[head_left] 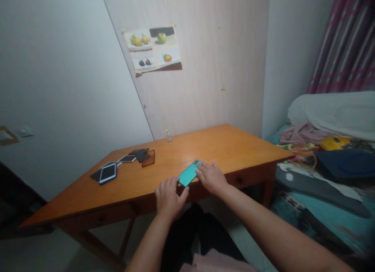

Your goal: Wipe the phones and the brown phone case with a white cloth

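Note:
A teal smartphone [188, 173] lies back up and slanted near the front edge of the wooden table, its dark camera area at the far end. My left hand [169, 195] grips its near left corner between thumb and forefinger, the other fingers resting at the table edge. On the opposite side, my right hand [211, 178] holds the phone's far right edge with its fingertips. Whether the teal surface is a case or the phone's own back, I cannot tell.
To the left on the table [187, 147] lie a blue-framed phone [108, 173], a white phone [127, 158], several dark flat pieces and a brown see-through phone case [148, 158]. A clear pump bottle [169, 137] stands by the wall. A cluttered bed [331, 186] is on the right.

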`<state>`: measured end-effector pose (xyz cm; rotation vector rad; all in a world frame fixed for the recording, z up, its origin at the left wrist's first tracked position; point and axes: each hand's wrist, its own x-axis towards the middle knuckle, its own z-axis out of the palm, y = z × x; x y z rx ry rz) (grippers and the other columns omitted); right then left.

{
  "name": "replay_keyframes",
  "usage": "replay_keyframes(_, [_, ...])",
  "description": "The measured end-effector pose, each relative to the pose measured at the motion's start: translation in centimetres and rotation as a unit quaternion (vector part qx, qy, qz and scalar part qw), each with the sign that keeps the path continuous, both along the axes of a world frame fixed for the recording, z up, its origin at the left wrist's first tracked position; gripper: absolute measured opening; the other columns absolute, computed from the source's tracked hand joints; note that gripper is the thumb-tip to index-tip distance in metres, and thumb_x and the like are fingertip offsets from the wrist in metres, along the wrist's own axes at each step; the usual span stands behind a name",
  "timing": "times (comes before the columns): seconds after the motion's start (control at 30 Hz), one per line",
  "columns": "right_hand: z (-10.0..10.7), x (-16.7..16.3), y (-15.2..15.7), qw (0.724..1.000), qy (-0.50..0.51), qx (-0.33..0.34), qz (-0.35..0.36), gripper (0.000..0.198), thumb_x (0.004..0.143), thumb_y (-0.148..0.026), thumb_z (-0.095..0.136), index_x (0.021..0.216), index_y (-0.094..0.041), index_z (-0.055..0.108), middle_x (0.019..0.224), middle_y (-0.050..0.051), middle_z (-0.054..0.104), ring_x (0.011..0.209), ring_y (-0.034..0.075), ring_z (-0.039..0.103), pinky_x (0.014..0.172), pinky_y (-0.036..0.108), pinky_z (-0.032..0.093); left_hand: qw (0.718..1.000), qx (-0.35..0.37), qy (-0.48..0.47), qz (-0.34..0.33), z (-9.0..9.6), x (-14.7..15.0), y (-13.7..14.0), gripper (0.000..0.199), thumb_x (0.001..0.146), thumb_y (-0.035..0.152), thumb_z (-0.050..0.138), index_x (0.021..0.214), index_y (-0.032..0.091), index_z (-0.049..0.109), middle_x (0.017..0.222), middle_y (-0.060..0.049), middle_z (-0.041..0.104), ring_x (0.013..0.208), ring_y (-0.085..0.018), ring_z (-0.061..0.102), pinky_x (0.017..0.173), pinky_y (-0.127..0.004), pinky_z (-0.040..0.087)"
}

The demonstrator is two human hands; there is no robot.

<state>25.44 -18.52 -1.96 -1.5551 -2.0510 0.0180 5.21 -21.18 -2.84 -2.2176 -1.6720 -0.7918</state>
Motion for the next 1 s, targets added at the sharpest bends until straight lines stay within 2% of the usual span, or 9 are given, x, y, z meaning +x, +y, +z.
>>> replay_keyframes(0.2, [-1.0, -2.7, -3.5, 0.978, 0.002, 0.059, 0.199, 0.051, 0.105, -0.044, 0.028, 0.142, -0.021, 0.053, 0.146, 0.007, 0.054, 0.139, 0.02, 0.043, 0.122, 0.043, 0.017, 1.0, -0.026, -0.003, -0.002, -0.1, -0.3, 0.0, 0.037, 0.086, 0.038, 0.063, 0.121, 0.025, 0.058, 0.118, -0.005, 0.065, 0.107, -0.027, 0.055, 0.088, -0.039, 0.037])
replay_keyframes(0.27, [-1.1, -2.6, -3.5, 0.98, 0.006, 0.063, 0.189, 0.049, 0.105, -0.043, 0.029, 0.142, -0.022, 0.053, 0.146, 0.006, 0.054, 0.139, 0.019, 0.044, 0.122, 0.044, 0.015, 1.0, -0.024, 0.001, -0.005, -0.1, -0.3, 0.0, 0.037, 0.087, 0.036, 0.062, 0.122, 0.025, 0.057, 0.12, -0.005, 0.065, 0.108, -0.027, 0.054, 0.088, -0.039, 0.037])
replay_keyframes(0.43, [-1.2, -1.5, -2.3, 0.998, 0.024, 0.048, 0.027, 0.05, 0.104, -0.041, 0.032, 0.142, -0.017, 0.053, 0.146, 0.013, 0.052, 0.139, 0.026, 0.043, 0.121, 0.053, 0.014, 1.0, -0.011, 0.012, -0.002, -0.2, -0.1, 0.0, 0.035, 0.088, 0.035, 0.059, 0.121, 0.025, 0.058, 0.117, -0.006, 0.066, 0.108, -0.027, 0.055, 0.088, -0.04, 0.038])
replay_keyframes(0.47, [-1.3, -1.5, -2.4, 0.998, 0.024, 0.049, 0.034, 0.05, 0.104, -0.041, 0.032, 0.143, -0.017, 0.052, 0.147, 0.013, 0.052, 0.139, 0.026, 0.043, 0.121, 0.052, 0.015, 1.0, -0.009, 0.011, -0.001, -0.2, -0.1, 0.0, 0.035, 0.088, 0.037, 0.06, 0.121, 0.025, 0.058, 0.117, -0.006, 0.066, 0.108, -0.027, 0.055, 0.088, -0.04, 0.038])
replay_keyframes(0.6, [-1.3, -2.1, -3.6, 0.988, 0.018, 0.054, 0.144, 0.05, 0.105, -0.043, 0.028, 0.144, -0.022, 0.052, 0.147, 0.007, 0.053, 0.14, 0.02, 0.042, 0.122, 0.044, 0.016, 1.0, -0.01, 0.004, -0.003, -0.1, 0.0, 0.0, 0.038, 0.088, 0.044, 0.06, 0.121, 0.025, 0.058, 0.119, -0.007, 0.065, 0.108, -0.028, 0.055, 0.089, -0.041, 0.037])
replay_keyframes(0.63, [-1.1, -2.0, -3.5, 0.988, 0.018, 0.049, 0.146, 0.05, 0.105, -0.044, 0.028, 0.143, -0.023, 0.052, 0.146, 0.006, 0.054, 0.14, 0.019, 0.042, 0.122, 0.045, 0.014, 1.0, -0.011, 0.004, -0.003, 0.0, 0.0, -0.1, 0.038, 0.089, 0.046, 0.06, 0.12, 0.025, 0.058, 0.118, -0.007, 0.066, 0.108, -0.028, 0.055, 0.089, -0.041, 0.038])
replay_keyframes(0.77, [-0.2, -1.1, -1.6, 1.0, 0.019, 0.004, 0.025, 0.049, 0.104, -0.043, 0.031, 0.14, -0.021, 0.056, 0.146, 0.01, 0.053, 0.139, 0.025, 0.043, 0.121, 0.054, 0.008, 1.0, -0.011, 0.001, 0.004, 0.4, 0.5, -0.4, 0.037, 0.092, 0.053, 0.055, 0.116, 0.026, 0.061, 0.111, -0.007, 0.067, 0.104, -0.028, 0.056, 0.085, -0.039, 0.038])
replay_keyframes(0.83, [0.2, -1.2, -1.0, 1.0, 0.017, -0.01, -0.002, 0.05, 0.104, -0.043, 0.03, 0.137, -0.019, 0.058, 0.145, 0.011, 0.054, 0.139, 0.027, 0.043, 0.12, 0.055, 0.009, 1.0, -0.009, -0.003, 0.014, 0.5, 0.8, -0.4, 0.035, 0.092, 0.053, 0.055, 0.114, 0.026, 0.062, 0.11, -0.006, 0.067, 0.103, -0.027, 0.056, 0.084, -0.038, 0.038])
replay_keyframes(1.0, [0.3, -2.5, -1.9, 0.987, 0.005, 0.018, 0.161, 0.049, 0.105, -0.046, 0.026, 0.137, -0.026, 0.059, 0.141, 0.005, 0.059, 0.136, 0.02, 0.047, 0.121, 0.046, 0.013, 0.999, -0.014, -0.007, 0.03, 0.4, 1.1, -0.3, 0.027, 0.09, 0.038, 0.061, 0.114, 0.025, 0.061, 0.11, -0.006, 0.068, 0.104, -0.027, 0.056, 0.086, -0.039, 0.037])
